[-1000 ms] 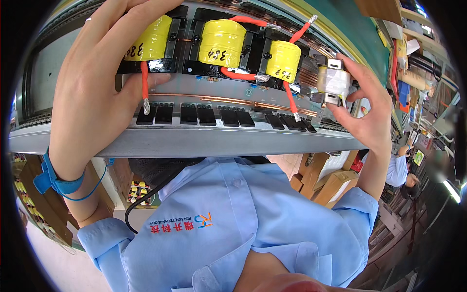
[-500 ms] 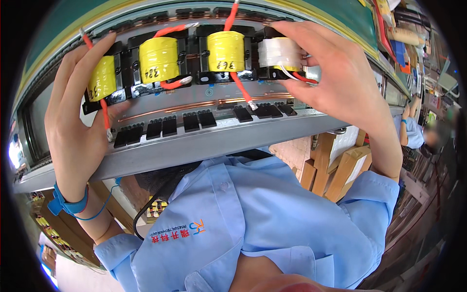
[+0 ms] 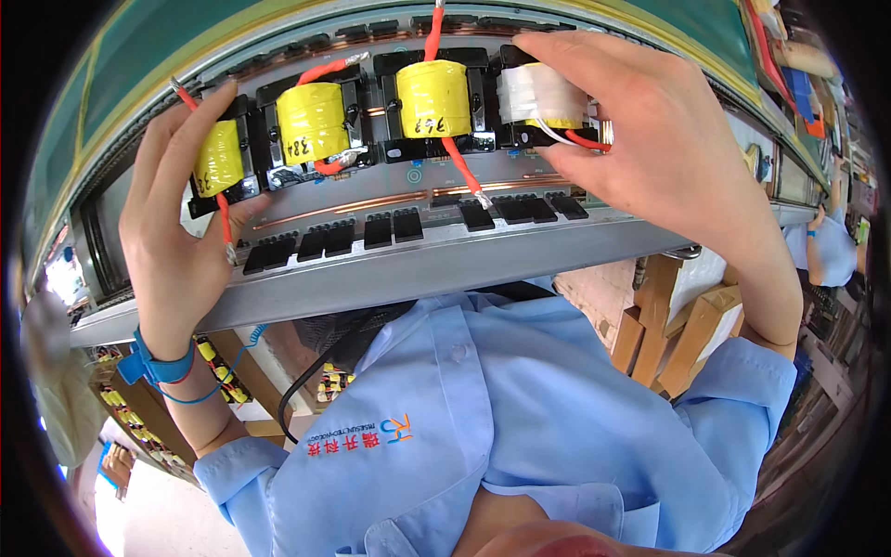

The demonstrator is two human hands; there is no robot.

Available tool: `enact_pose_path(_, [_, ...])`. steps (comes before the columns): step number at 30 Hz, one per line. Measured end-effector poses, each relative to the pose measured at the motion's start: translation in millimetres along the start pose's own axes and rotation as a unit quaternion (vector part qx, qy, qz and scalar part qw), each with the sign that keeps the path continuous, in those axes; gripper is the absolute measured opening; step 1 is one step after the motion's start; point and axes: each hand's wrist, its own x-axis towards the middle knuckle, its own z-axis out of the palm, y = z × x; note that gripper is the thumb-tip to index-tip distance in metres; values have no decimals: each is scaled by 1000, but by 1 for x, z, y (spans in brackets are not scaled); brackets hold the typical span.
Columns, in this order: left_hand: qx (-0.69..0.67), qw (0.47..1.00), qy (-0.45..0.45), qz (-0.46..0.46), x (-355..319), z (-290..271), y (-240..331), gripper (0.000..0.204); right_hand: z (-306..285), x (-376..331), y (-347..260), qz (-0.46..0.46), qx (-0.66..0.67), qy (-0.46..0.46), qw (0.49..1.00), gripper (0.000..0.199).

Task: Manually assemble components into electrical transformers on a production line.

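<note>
Left hand (image 3: pixel 176 232) closed around the first yellow coil (image 3: pixel 220 158) at the left end of the grey fixture rail (image 3: pixel 408 274). Then two more yellow coils (image 3: pixel 314 123) (image 3: pixel 433 97) seated close, little free room between. Right hand (image 3: pixel 659 148) gripping the white-taped coil (image 3: pixel 541 97), now pressed into the fourth seat; half a second ago placed a bit higher. Below the rail edge, open slots.

Bright, sharp, strong fisheye bending

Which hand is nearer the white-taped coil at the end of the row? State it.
Right. The right hand grips the white-taped coil directly; the left hand is at the far end of the row, holding the leftmost yellow coil.
</note>
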Motion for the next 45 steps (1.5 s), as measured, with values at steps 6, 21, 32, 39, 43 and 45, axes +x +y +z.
enact_pose_path(6, [-22, 1000, 11, 6, -1, 1, 0, 75, 5, -7, 12, -40, 67, 37, 996, 66])
enact_pose_path(21, [3, 1000, 13, 18, 2, 1, -2, 68, -8, -3, -7, -19, -15, -6, 1000, 58])
enact_pose_path(32, [85, 996, 30, 20, -21, -24, 26, 57, -1, -65, -3, -4, -207, 112, 972, 58])
enact_pose_path(39, [115, 989, 76, 49, -29, -19, 23, 37, 18, -85, 7, 62, -93, 109, 988, 46])
enact_pose_path(43, [109, 989, 68, 76, -19, -30, 24, 32, 20, -84, -4, 82, -50, 149, 984, 42])
enact_pose_path(45, [105, 988, 63, 91, -14, -31, 21, 30, 23, -81, -6, 92, -69, 132, 985, 42])
